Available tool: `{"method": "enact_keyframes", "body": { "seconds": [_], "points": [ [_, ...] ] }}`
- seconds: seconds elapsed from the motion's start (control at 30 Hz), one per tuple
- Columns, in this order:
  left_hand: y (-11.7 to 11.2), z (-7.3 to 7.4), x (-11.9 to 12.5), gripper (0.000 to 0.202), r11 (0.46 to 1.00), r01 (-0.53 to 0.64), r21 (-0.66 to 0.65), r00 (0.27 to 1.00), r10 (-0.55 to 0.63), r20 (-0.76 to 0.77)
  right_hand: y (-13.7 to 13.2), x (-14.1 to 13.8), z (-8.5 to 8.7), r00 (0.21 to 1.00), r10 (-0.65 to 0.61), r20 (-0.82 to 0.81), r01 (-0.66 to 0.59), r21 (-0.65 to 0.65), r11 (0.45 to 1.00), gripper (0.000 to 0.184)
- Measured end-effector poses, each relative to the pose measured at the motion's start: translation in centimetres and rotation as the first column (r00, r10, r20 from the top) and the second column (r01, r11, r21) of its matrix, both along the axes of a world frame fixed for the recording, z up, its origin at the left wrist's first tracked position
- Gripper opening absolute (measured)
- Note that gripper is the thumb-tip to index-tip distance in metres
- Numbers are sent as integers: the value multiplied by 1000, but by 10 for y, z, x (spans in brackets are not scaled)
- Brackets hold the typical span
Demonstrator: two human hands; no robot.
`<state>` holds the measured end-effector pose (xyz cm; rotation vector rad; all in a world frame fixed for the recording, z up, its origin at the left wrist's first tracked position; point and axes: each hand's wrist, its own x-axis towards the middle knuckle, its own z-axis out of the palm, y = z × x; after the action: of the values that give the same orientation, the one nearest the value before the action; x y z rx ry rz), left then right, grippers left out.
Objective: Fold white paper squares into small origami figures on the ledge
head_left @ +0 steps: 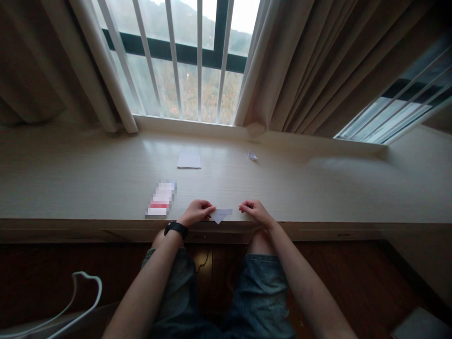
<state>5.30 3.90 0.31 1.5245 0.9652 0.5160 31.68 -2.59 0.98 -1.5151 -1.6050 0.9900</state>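
Note:
A small folded white paper (221,214) lies at the near edge of the pale wooden window ledge (282,188). My left hand (196,212), with a black watch on its wrist, has its fingers curled and pinches the paper's left end. My right hand (254,210) rests just right of the paper with fingers curled; it seems apart from the paper, and whether it holds anything is unclear.
A white paper sheet (189,159) lies farther back on the ledge. A blurred-out card or booklet (161,199) sits to the left of my hands. A small crumpled paper bit (252,156) lies near the curtain (318,66). Barred window (183,61) behind.

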Motion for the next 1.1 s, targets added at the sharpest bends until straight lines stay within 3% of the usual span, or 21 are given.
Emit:
{"method": "enact_keyframes", "body": {
  "seconds": [0.17, 0.27, 0.43, 0.6, 0.77, 0.9, 1.0, 1.1],
  "points": [
    [-3, -1, 6, 40, 998, 18, 57, 999, -15, -37, 3, -27, -4, 998, 62, 30, -62, 17, 998, 38],
    [-4, 0, 5, 41, 998, 26, 55, 998, -23, -57, 2, -35, -8, 996, 26, 80, -27, 15, 1000, 34],
    [-4, 3, 2, 40, 996, 67, 66, 995, -62, -75, -2, -24, -6, 1000, 1, 29, -1, 13, 1000, 33],
    [-1, 5, 0, 41, 998, 50, -28, 999, -50, 19, -3, -18, -2, 996, 1, -87, -4, -32, 999, 34],
    [1, 1, -1, 41, 998, 60, -28, 996, -58, 67, -4, -17, -1, 990, -8, -141, -1, -65, 998, 35],
    [2, -1, -3, 40, 1000, -23, -2, 995, 23, 95, -5, -11, -7, 966, -75, -247, 58, -74, 996, 35],
    [2, -2, -6, 40, 989, -148, -3, 981, 147, 129, -4, -8, -13, 923, -183, -338, 177, -50, 983, 37],
    [1, -2, -5, 43, 981, -192, 32, 975, 186, 119, -3, -14, -17, 898, -269, -347, 279, -23, 960, 41]
  ]
}}
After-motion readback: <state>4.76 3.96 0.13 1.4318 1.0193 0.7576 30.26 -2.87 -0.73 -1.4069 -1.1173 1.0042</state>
